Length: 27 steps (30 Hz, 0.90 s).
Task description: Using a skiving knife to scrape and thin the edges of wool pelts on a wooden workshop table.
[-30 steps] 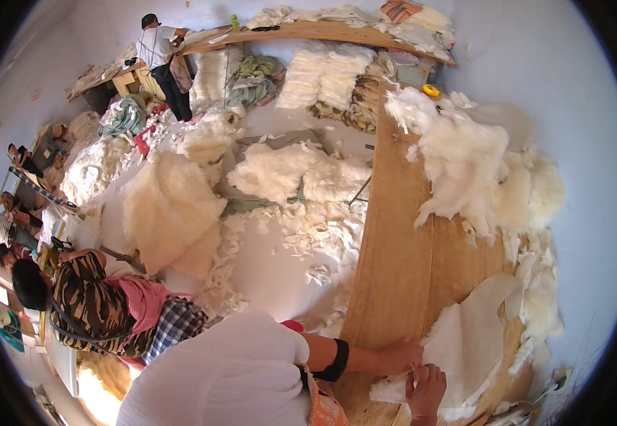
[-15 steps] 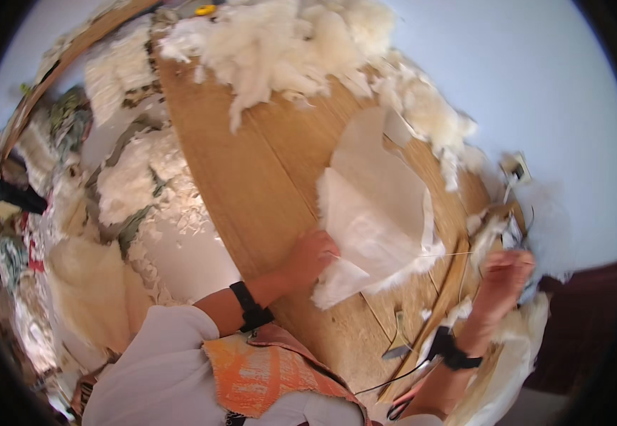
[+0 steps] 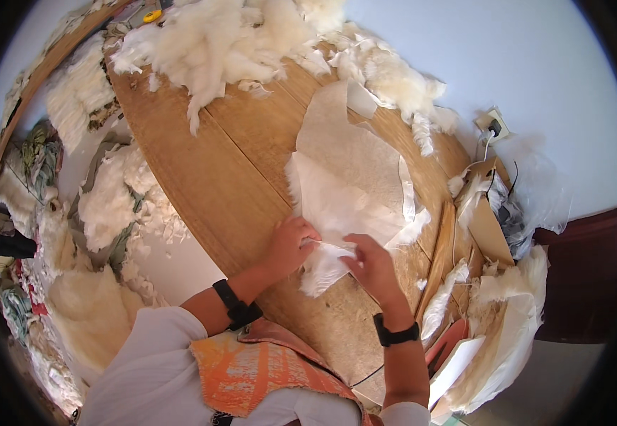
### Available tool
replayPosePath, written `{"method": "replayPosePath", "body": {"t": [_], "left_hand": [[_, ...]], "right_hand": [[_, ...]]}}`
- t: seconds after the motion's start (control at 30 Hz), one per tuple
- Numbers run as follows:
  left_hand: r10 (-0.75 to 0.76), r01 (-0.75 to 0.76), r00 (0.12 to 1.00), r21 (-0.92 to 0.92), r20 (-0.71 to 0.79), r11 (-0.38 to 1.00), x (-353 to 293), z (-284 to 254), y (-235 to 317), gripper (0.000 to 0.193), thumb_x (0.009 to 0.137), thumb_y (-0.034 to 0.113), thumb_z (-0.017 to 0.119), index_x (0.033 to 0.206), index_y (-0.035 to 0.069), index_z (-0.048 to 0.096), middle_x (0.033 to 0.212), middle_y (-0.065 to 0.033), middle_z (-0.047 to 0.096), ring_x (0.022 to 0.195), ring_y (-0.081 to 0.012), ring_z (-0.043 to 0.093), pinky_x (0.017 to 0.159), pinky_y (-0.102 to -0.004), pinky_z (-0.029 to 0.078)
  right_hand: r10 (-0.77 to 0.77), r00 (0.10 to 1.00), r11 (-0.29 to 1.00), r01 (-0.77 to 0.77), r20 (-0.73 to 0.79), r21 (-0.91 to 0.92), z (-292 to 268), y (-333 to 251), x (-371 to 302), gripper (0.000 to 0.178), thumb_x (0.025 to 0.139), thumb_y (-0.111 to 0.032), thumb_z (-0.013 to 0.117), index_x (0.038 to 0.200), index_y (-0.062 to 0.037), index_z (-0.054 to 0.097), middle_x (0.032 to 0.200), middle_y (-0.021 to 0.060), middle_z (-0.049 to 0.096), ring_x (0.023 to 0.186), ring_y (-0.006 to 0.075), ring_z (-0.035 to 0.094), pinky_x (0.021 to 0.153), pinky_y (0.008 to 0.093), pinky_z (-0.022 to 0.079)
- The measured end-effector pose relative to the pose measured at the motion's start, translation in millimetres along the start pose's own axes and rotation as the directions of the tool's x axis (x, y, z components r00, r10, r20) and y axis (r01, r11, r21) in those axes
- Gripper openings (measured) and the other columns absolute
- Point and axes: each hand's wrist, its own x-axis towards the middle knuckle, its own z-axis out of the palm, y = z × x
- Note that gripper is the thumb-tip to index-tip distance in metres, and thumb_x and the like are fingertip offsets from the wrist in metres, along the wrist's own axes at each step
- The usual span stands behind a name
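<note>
A pale sheepskin (image 3: 354,181) lies skin side up on the wooden table, with white wool fringing its edges. My left hand (image 3: 295,245) is closed on the near edge of the skin, thumb and fingers pinched together. Close beside it, my right hand (image 3: 372,266) has bent fingers at a folded flap of the same edge, where white wool (image 3: 320,271) shows. Whatever sits between the right fingertips is too small to make out. Both wrists wear black bands.
Cream wool pieces (image 3: 237,50) heap along the table's (image 3: 216,170) far side. At the right stand a cardboard piece (image 3: 489,231), clear plastic and a wall socket (image 3: 493,126). More fleece (image 3: 92,305) piles up left of the table. A yellow object (image 3: 152,15) lies at the far left.
My right hand has come in from the far right, where a taut thread ran from it to the skin, and now works beside my left hand. The left hand keeps its grip on the edge.
</note>
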Motion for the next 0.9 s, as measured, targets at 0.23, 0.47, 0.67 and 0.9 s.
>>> {"method": "replayPosePath", "body": {"t": [0.23,0.47,0.67,0.9], "left_hand": [[-0.034,0.034,0.999,-0.003,0.016,0.999,-1,0,0,0.009,0.074,0.009,0.066,0.082,0.013,0.066,0.090,-0.0029,0.060,0.097,-0.0249,0.053,0.084,-0.0421,0.036],[0.053,-0.053,0.999,0.058,-0.001,0.997,-1,2,-1,0.014,0.072,0.008,0.066,0.084,0.014,0.064,0.092,-0.0031,0.058,0.097,-0.0257,0.052,0.084,-0.0423,0.036],[0.081,-0.080,0.996,0.044,-0.038,0.996,-2,4,-1,0.022,0.068,0.010,0.070,0.087,0.012,0.060,0.092,-0.0059,0.055,0.095,-0.0269,0.052,0.084,-0.0431,0.037],[0.103,-0.103,0.995,0.035,-0.008,0.994,-5,0,-6,0.024,0.067,0.009,0.072,0.086,0.011,0.058,0.094,-0.0065,0.054,0.094,-0.0272,0.053,0.083,-0.0420,0.038]], "right_hand": [[-0.246,0.968,0.866,0.203,-0.037,-0.457,23,-23,2,0.017,0.074,-0.009,0.069,0.090,-0.0095,0.063,0.070,0.0080,0.051,0.065,0.0265,0.060,0.057,0.0370,0.049],[0.069,0.997,0.993,-0.065,-0.031,0.095,3,-88,-96,0.009,0.077,-0.002,0.068,0.084,-0.0072,0.066,0.069,0.0089,0.054,0.059,0.0259,0.057,0.051,0.0347,0.044],[0.117,0.986,0.892,-0.159,0.123,0.424,0,-124,-115,0.017,0.076,-0.001,0.069,0.092,-0.0074,0.069,0.071,0.0095,0.058,0.062,0.0244,0.058,0.054,0.0327,0.044],[-0.045,0.989,0.798,-0.050,0.142,0.601,-13,-146,-109,0.023,0.073,0.003,0.071,0.095,-0.0046,0.070,0.068,0.0076,0.057,0.058,0.0214,0.057,0.051,0.0306,0.041]]}}
